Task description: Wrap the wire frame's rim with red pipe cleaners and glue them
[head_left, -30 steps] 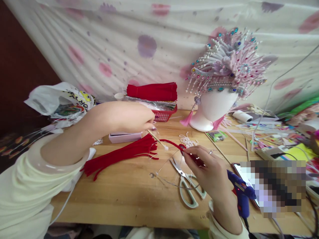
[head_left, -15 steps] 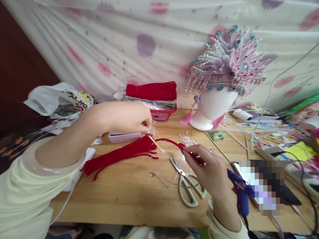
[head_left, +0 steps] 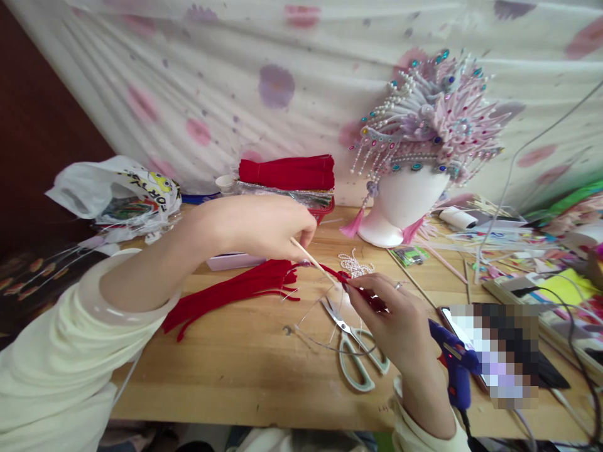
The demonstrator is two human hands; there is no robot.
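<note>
My left hand (head_left: 264, 227) is closed round a thin wooden stick (head_left: 313, 259) whose tip points down to the right at a red pipe cleaner (head_left: 335, 274). My right hand (head_left: 391, 317) pinches the other end of that same red pipe cleaner above the wooden table (head_left: 245, 370). A bundle of red pipe cleaners (head_left: 226, 292) lies on the table under my left forearm. Pale green scissors (head_left: 355, 351) lie just left of my right hand, with thin wire beside them.
A white mannequin head (head_left: 400, 204) wears a pink beaded headdress (head_left: 433, 119) at the back. A red basket (head_left: 308, 216) carries more red pipe cleaners. A blue glue gun (head_left: 452, 367) lies by my right wrist, a plastic bag (head_left: 117, 191) at left, craft clutter at right.
My left hand has moved right with the stick, bringing its tip up to the red pipe cleaner near my right fingers. My right hand has stayed in place.
</note>
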